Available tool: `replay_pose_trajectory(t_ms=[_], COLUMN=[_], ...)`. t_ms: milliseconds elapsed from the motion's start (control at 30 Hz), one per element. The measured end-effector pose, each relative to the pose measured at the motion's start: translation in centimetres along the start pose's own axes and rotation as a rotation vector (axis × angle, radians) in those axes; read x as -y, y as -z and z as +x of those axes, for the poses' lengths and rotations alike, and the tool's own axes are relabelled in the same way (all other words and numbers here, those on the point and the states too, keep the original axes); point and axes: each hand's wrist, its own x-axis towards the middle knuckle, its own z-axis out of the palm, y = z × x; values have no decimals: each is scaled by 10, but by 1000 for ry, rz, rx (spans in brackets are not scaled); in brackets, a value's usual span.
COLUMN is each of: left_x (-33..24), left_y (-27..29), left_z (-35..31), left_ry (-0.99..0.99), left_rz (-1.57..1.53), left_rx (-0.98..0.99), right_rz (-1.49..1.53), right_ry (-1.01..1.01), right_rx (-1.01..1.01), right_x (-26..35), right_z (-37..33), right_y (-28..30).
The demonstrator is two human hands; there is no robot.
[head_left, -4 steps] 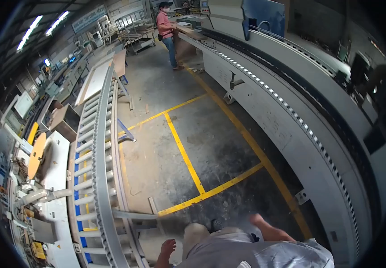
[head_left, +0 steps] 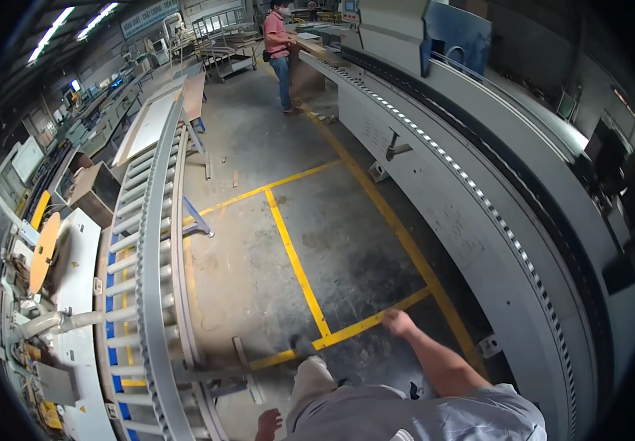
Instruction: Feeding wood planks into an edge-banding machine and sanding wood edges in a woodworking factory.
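My right hand swings forward over the floor in front of my body, its fingers curled into a loose fist with nothing seen in it. Low at the bottom edge hangs my left hand, partly cut off, fingers loosely bent and slightly apart, holding nothing that shows. It is nearest to the roller conveyor on my left. Neither hand touches anything. One of my legs is stepping ahead on the grey floor with yellow lines.
A long grey machine with a dark belt track runs along the right. Boards lie on the conveyor's far end. Ahead, a person in a red shirt stands at the machine. A blue conveyor leg and wood scraps are on the floor.
My right hand has swung forward and away from my body, while my left hand has dropped back toward the bottom edge. One leg has come forward, and the view has shifted.
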Motion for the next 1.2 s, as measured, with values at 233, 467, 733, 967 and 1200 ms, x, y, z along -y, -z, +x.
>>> replay_pose_trajectory(t_ms=[233,467,733,967,1200], left_x=[-246,-514,-899,-1044,-1096], left_y=[0,-44,-177,-269,-269], left_z=[157,283,433,502,656], left_ry=[-46,-299,-360,-178,-335], left_rz=[51,478,271,339,379], left_rx=[209,209,-34,72,647], right_rz=[51,-689,-690,-139,219], right_ry=[102,703,420,11,63], right_rx=[-156,90,416,26,-362], right_x=[116,13,-44,264,500], right_z=[248,334,517,901,1157], right_y=[6,-33,-74,88,233])
